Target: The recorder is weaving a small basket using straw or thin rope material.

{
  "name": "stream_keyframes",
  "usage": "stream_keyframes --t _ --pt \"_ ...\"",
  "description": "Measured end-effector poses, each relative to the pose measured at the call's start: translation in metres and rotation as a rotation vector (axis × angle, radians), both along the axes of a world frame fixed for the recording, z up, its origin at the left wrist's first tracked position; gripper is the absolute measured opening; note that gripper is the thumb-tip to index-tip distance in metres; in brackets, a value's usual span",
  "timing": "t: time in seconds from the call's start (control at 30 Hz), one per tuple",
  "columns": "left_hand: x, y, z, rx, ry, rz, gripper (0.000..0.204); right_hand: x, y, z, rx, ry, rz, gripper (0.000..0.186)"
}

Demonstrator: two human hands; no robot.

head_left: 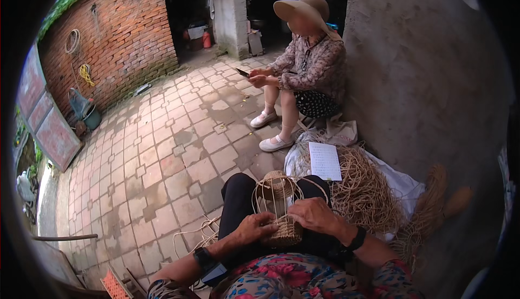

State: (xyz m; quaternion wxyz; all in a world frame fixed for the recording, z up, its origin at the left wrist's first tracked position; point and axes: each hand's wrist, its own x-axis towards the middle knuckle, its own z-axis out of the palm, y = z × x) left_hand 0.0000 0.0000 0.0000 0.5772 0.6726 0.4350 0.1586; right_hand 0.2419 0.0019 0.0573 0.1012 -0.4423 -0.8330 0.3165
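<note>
A small woven basket (285, 235) of tan cord rests in my lap. Its lower part is closely woven, and bare upright cords rise from it toward a woven round piece (276, 184) at the far end. My left hand (255, 228) grips the woven edge from the left, fingers curled against it. At the right side of the same edge, my right hand (314, 216) is closed in a pinch on a cord; its fingertips are partly hidden. One loose strand (317, 184) arches out beyond my right hand.
A tangled heap of tan cord (363, 188) lies on white sacking to my right, with a written paper sheet (325, 161) on top. Another person (317, 60) in a wide hat sits ahead, holding a phone (242, 73). A plastered wall (422, 82) bounds the right; paving (157, 152) spreads left.
</note>
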Motion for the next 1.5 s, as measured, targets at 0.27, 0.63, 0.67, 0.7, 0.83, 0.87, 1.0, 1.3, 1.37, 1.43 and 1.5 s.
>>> stream_keyframes --t 0.27,0.63,0.67,0.7,0.83,0.87,1.0,1.3,1.37,1.43,1.5 --pt "-0.005 -0.001 0.025 0.406 0.054 0.113 0.027 0.022 -0.033 0.004 -0.008 0.256 0.052 0.031" --pt "0.019 0.014 0.021 0.385 -0.106 0.21 0.013 0.025 -0.034 -0.056 -0.911 1.521 -0.375 0.052" --pt "0.022 0.015 0.022 0.402 -0.125 0.207 0.013 0.021 -0.032 -0.057 -0.906 1.576 -0.349 0.041" --pt "0.026 0.015 0.023 0.462 -0.113 0.196 0.013 0.021 -0.031 -0.056 -0.906 1.585 -0.35 0.041" --pt "0.039 0.017 0.028 0.676 -0.045 0.139 0.013 0.036 -0.03 -0.057 -0.738 1.323 -0.527 0.025" --pt "0.041 0.016 0.029 0.675 -0.061 0.142 0.013 0.043 -0.031 -0.059 -0.71 1.179 -0.587 0.024" --pt "0.05 0.011 0.035 0.657 0.21 0.021 0.016 0.055 -0.037 -0.062 -0.684 1.029 -0.687 0.015" --pt "0.054 0.023 0.041 0.436 0.181 -0.056 0.016 0.021 0.039 -0.056 -0.453 1.014 -0.502 0.011" --pt "0.05 0.028 0.041 0.157 0.091 -0.074 0.023 0.006 0.048 -0.061 -0.259 0.835 -0.487 0.011" --pt "0.048 0.025 0.04 0.126 0.077 -0.08 0.026 -0.006 0.048 -0.063 -0.079 0.67 -0.464 0.01" --pt "0.047 0.021 0.037 0.136 0.086 -0.007 0.025 -0.01 0.045 -0.06 -0.012 0.594 -0.56 0.008"
